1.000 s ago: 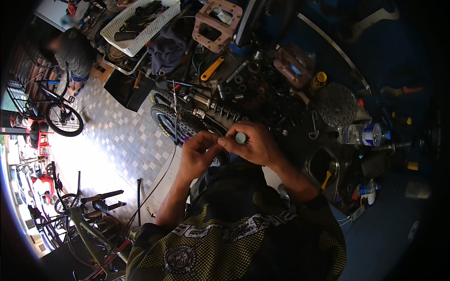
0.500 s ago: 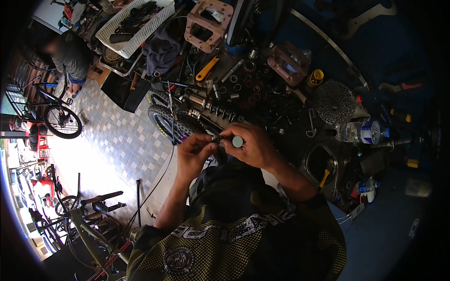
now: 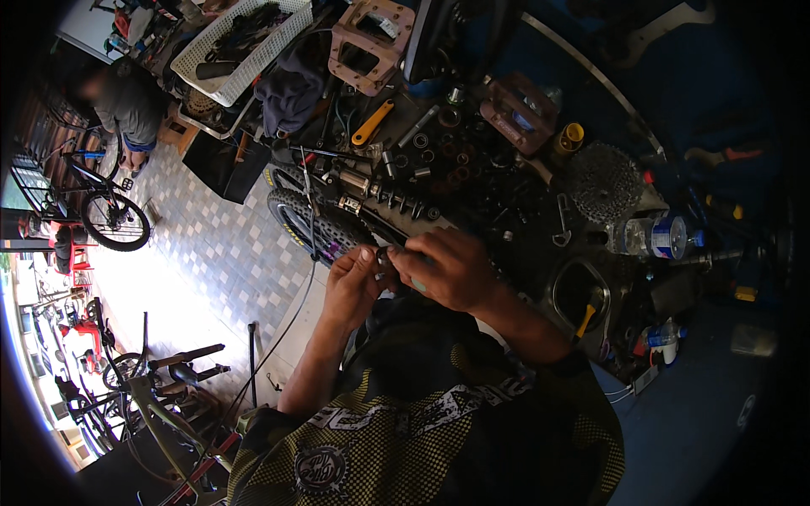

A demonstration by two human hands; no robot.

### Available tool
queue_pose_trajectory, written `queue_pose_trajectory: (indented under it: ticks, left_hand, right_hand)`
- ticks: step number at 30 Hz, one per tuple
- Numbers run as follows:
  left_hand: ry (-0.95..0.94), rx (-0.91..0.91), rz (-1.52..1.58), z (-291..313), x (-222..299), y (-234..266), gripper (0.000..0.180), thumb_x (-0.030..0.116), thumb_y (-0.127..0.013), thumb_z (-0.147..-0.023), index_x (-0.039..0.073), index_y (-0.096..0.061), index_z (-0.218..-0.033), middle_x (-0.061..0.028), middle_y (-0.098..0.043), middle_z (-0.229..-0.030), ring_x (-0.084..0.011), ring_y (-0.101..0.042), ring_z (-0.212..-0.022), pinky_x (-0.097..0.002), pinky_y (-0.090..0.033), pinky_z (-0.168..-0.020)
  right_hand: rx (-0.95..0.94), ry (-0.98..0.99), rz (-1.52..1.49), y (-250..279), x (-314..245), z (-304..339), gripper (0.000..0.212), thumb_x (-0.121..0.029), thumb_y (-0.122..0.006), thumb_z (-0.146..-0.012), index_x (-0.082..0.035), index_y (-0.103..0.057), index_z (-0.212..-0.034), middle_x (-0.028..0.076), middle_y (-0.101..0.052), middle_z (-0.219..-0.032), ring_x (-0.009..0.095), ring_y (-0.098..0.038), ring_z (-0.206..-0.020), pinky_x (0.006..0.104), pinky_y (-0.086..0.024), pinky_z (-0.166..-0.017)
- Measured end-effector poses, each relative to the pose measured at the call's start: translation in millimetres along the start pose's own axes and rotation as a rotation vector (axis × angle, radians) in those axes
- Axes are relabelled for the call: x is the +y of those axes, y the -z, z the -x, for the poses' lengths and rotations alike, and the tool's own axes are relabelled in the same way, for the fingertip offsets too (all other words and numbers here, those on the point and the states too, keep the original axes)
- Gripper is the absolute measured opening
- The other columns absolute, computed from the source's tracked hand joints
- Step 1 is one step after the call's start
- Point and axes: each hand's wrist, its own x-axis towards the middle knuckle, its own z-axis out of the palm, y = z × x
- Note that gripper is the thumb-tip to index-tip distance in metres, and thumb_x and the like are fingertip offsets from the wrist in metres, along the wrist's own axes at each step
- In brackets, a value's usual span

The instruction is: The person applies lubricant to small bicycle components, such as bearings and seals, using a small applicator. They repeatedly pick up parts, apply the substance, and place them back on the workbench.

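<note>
My left hand and my right hand meet in front of my chest, fingers closed. A small dark part, perhaps a ring, sits between the fingertips, pinched by the left hand. Its exact kind is too small to make out. Within my right hand is a tool with a pale green round-ended handle; only a sliver shows beneath the curled fingers, and its working end is hidden. Just beyond the hands lie a knobbly bike tyre and a shock absorber with a coil spring.
A dark workbench holds scattered rings and sleeves, a bike cassette, a yellow crank arm, pedals and a plastic bottle. A white basket stands far left. Another person crouches by a bicycle.
My right hand has turned over, so the handle's round end, plainly seen before, is now mostly covered by fingers. The left fingers have shifted slightly around the small part.
</note>
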Motion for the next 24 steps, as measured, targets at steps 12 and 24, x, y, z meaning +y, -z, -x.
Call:
queue_pose_trajectory:
  ticks: [12, 24]
  left_hand:
    - [0.159, 0.086, 0.304, 0, 17, -20, 0.030, 0.037, -0.060, -0.106, 0.009, -0.069, -0.111, -0.0019, -0.069, -0.105, -0.0173, -0.061, -0.098, -0.0356, -0.046, -0.087]
    - [0.023, -0.055, 0.298, -6, 7, -12, 0.018, 0.024, -0.060, -0.107, 0.007, -0.066, -0.104, -0.0002, -0.063, -0.098, -0.0165, -0.057, -0.087, -0.0350, -0.046, -0.079]
  right_hand:
    - [-0.007, -0.052, -0.123, -1, 8, 12, 0.041, -0.021, -0.074, -0.091, -0.019, -0.072, -0.131, 0.002, -0.066, -0.098, 0.019, -0.065, -0.078, 0.0318, -0.052, -0.068]
    - [0.653, -0.393, -0.928, 81, 49, 8, 0.066, -0.064, -0.046, -0.105, -0.001, -0.060, -0.113, 0.000, -0.045, -0.059, 0.014, -0.052, -0.055, 0.0355, -0.052, -0.064]
